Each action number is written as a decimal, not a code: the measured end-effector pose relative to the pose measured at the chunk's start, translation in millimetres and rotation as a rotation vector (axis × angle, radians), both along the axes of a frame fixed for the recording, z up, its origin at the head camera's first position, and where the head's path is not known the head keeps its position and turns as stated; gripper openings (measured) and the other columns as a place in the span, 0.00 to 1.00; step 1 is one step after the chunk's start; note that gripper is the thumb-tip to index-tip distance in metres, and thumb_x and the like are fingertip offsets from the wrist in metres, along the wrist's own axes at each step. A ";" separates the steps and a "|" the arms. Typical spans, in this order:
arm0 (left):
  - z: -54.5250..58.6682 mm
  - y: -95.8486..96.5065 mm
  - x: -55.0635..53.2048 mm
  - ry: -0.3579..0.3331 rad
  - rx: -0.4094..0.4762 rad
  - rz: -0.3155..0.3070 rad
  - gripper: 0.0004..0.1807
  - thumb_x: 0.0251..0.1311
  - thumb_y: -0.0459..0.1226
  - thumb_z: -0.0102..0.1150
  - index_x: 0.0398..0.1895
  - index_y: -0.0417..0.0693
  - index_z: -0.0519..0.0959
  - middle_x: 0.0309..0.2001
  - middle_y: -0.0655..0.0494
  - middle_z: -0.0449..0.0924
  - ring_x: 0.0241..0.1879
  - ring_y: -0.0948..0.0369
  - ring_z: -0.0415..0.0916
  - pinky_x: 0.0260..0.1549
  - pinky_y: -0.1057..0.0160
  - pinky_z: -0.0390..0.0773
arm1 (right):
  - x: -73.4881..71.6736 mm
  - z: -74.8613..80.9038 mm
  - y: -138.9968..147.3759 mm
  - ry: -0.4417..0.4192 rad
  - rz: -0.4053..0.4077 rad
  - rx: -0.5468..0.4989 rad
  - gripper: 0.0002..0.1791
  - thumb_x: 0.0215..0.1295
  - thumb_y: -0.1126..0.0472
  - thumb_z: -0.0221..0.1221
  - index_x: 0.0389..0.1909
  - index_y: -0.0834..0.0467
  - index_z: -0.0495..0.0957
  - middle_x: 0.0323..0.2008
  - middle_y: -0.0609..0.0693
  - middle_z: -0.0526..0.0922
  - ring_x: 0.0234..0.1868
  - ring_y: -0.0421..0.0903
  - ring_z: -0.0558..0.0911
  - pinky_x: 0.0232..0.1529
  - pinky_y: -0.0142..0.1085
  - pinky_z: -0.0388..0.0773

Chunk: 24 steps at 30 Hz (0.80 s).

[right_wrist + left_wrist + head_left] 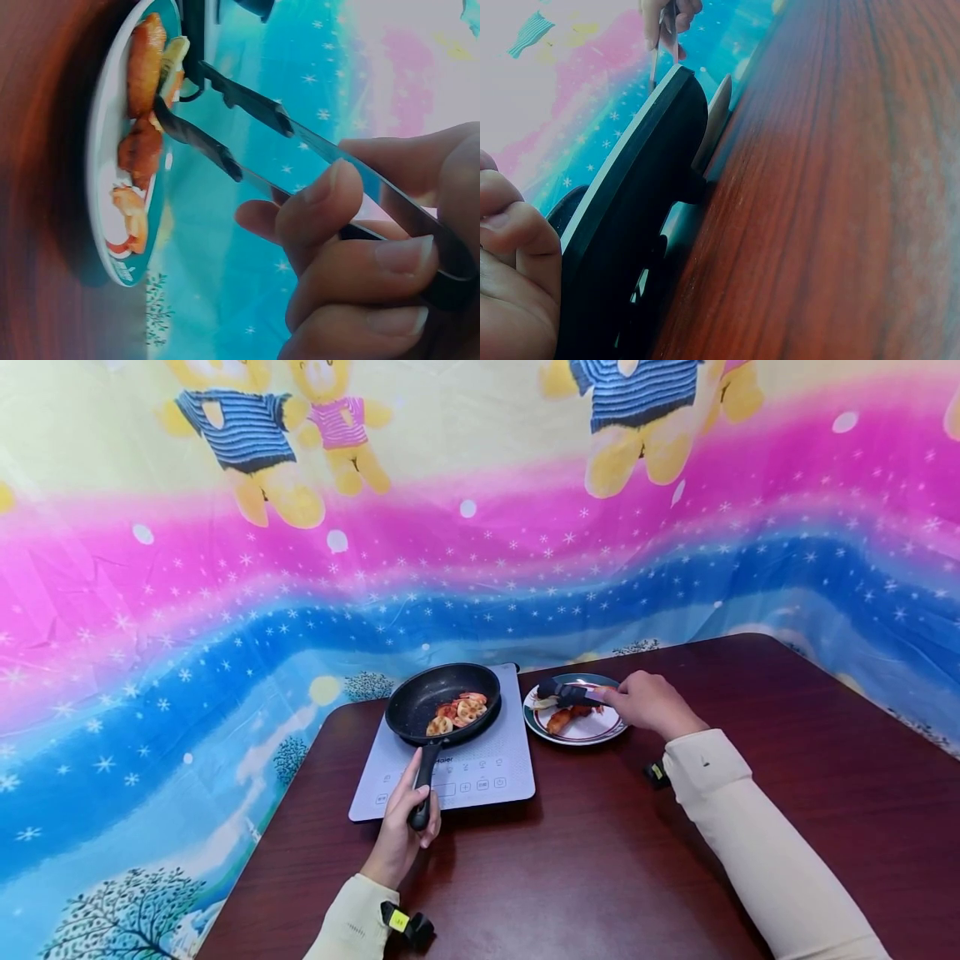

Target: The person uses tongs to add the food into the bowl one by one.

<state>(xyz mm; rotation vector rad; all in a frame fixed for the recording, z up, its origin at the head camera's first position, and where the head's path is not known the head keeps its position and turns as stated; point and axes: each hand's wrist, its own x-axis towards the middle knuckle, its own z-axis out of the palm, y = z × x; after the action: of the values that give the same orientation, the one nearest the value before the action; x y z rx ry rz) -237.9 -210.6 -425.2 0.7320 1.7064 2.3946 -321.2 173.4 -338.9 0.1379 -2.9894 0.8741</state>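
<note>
My left hand (396, 837) grips the handle (426, 781) of a black frying pan (411, 700). Round browned slices and orange-red pieces of food (457, 712) lie at the right side of the pan. Over a white plate (604, 723) with a green rim, my right hand (656, 703) holds black-tipped metal tongs (259, 112). In the right wrist view the tong tips stand apart, close to a pale yellow-green strip (175, 58). Beside it on the plate are browned, glazed meat pieces (145, 67) and an orange-white piece (133, 217).
Under the pan sits a white induction cooktop (517, 777) with touch controls along its front. Both it and the plate stand on a dark red-brown wooden table (600, 860). A printed cloth (465, 560) with bears and snowflakes hangs behind the table and along its sides.
</note>
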 end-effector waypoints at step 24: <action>0.7 0.1 0.1 0.000 -0.006 0.000 0.36 0.72 0.35 0.36 0.77 0.46 0.35 0.18 0.56 0.70 0.15 0.64 0.65 0.11 0.70 0.63 | 8.8 2.4 -10.7 0.022 -0.015 0.055 0.23 0.71 0.46 0.50 0.35 0.61 0.83 0.21 0.53 0.71 0.25 0.49 0.70 0.22 0.38 0.66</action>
<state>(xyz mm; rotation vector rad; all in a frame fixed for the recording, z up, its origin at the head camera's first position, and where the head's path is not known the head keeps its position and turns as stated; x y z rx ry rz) -237.8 -210.5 -424.6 0.7319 1.7130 2.3879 -312.4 162.7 -336.5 0.1256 -2.9913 0.7842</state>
